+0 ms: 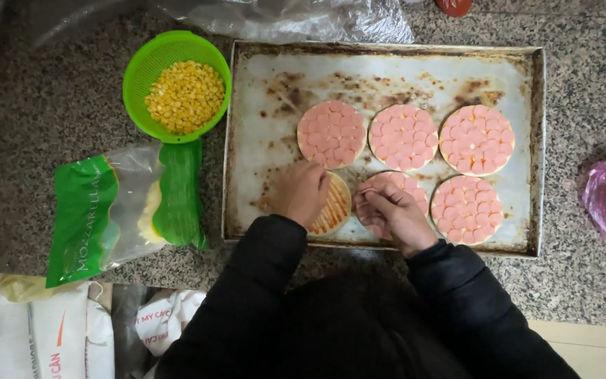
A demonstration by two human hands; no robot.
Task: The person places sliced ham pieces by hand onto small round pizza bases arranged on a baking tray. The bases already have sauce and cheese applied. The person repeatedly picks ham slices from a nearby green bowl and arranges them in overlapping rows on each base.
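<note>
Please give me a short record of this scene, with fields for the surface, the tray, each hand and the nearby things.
surface: speckled grey stone counter
tray: worn rectangular metal baking tray with six small round dough bases
toppings: five bases covered with pink sausage slices; sauce-striped base not covered
left hand: resting on the sauce-striped base
right hand: on the middle front base
nearby: green plastic colander of yellow corn kernels; green and clear cheese bag

One camera sits on the person's head and looks straight down, fairly close, at the baking tray (247, 140) on the stone counter (50, 105) near its front edge.
</note>
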